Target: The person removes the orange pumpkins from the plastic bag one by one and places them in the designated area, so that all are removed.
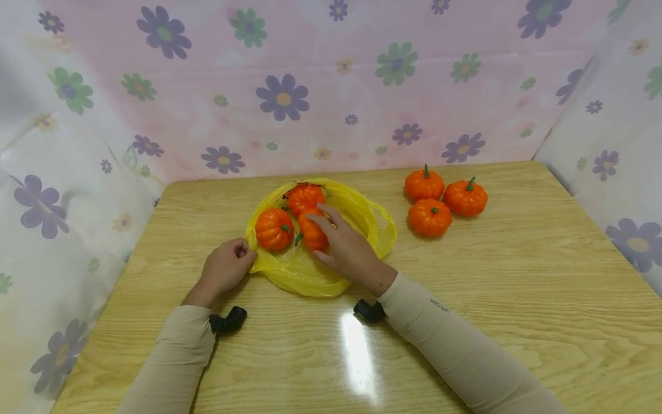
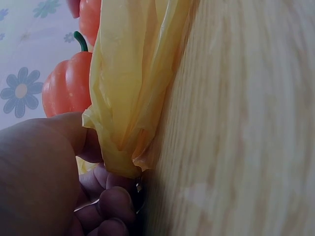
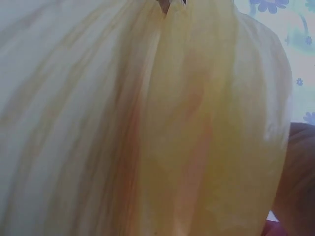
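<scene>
A yellow plastic bag (image 1: 295, 276) lies spread open on the table, holding three orange toy pumpkins with green stems. One pumpkin (image 1: 274, 229) is at the bag's left, another pumpkin (image 1: 305, 197) at its back. The third pumpkin (image 1: 312, 231) lies tilted, its stem toward the left. My left hand (image 1: 227, 267) pinches the bag's left rim between thumb and fingers, close to the tabletop in the left wrist view. Over the tilted pumpkin is my right hand (image 1: 349, 247), fingers spread and thumb apart. The bag's wall hides most of that hand in the right wrist view.
Three more pumpkins stand grouped at the back right of the wooden table (image 1: 517, 276): a rear pumpkin (image 1: 424, 185), a right pumpkin (image 1: 467, 199) and a front pumpkin (image 1: 430, 218). A flowered cloth (image 1: 320, 86) hangs behind and at both sides.
</scene>
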A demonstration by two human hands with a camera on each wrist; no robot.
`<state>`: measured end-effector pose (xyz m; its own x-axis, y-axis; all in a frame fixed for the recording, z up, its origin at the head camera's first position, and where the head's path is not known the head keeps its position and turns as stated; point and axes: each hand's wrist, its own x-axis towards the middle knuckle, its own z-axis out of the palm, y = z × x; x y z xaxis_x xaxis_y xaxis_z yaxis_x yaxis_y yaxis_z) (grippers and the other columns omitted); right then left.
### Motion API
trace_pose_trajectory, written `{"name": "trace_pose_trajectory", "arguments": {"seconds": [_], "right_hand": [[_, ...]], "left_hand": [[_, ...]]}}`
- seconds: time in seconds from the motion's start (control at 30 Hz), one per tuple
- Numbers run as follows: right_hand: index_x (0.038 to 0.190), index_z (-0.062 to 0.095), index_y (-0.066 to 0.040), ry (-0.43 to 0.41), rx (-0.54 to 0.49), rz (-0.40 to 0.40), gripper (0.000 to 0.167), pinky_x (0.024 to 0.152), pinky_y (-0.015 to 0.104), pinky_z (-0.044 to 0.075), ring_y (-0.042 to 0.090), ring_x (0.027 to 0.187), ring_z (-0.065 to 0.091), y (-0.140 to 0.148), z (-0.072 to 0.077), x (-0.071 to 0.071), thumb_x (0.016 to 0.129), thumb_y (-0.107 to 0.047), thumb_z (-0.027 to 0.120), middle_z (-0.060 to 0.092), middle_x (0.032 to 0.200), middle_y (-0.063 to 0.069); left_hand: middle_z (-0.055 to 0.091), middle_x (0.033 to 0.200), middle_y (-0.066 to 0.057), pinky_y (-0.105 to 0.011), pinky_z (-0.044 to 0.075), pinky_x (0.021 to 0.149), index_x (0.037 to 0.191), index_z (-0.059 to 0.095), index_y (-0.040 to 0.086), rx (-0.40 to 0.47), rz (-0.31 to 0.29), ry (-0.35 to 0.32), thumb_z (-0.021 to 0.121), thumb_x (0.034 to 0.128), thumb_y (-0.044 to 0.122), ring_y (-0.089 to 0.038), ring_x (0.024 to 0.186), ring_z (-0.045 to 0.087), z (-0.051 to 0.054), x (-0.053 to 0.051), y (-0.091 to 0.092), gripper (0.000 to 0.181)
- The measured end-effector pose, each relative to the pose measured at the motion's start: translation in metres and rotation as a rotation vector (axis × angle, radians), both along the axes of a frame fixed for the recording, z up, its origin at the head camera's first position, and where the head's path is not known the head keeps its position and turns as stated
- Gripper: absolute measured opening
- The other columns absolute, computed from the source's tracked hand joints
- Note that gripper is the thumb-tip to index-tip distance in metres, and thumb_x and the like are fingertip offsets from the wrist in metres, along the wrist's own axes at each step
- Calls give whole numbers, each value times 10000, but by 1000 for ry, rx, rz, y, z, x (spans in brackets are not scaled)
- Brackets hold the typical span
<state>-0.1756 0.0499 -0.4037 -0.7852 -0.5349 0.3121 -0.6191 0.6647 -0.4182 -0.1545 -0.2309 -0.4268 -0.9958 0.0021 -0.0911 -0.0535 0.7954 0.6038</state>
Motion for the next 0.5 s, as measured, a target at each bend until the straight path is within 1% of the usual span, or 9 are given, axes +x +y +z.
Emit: {"name": "trace_pose_trajectory", "arguments": {"seconds": [0.07,0.17,0.2,0.33,0.43,0.5], "right_hand": [[1472,420,-141,-38,-1,-13,719,734,316,561,281,1087,636,1,0,0,854,-200,783,313,1601,92],[1467,399,-143,-71,-10,-30,733,863,368,559,307,1239,579,3,0,0,847,-182,789,315,1614,69],[1461,398,-140,-75,-16,-34,732,894,385,553,315,1258,569,4,0,0,846,-179,792,327,1609,70],[1433,416,-115,-52,-40,-47,715,986,419,518,329,1255,573,6,-1,0,835,-174,804,392,1562,101],[1461,391,-99,-42,-63,-44,756,1022,412,500,326,1265,559,7,-2,0,835,-188,806,415,1517,135],[1495,361,-99,-52,-87,-40,799,1035,408,492,327,1268,552,8,-1,1,837,-196,804,412,1497,152]], "left_hand": [[484,632,-4,-293,342,558,798,562,116,-3,-4,1,551,910,243,-190,564,445,0,0,0,169],[484,633,-5,-295,344,562,799,562,116,-5,-4,9,551,914,240,-190,564,443,0,0,0,169],[482,631,-6,-296,344,563,800,562,116,-6,-4,10,549,915,240,-191,562,442,0,0,0,169],[472,617,1,-296,342,564,809,562,112,-6,-4,5,542,912,234,-188,556,437,1,1,0,161],[462,611,7,-294,342,567,813,562,111,-4,-4,-3,541,912,234,-186,557,436,2,2,0,159],[458,611,10,-293,342,569,815,562,112,-5,-4,-2,542,913,233,-185,559,436,3,1,0,158]]}}
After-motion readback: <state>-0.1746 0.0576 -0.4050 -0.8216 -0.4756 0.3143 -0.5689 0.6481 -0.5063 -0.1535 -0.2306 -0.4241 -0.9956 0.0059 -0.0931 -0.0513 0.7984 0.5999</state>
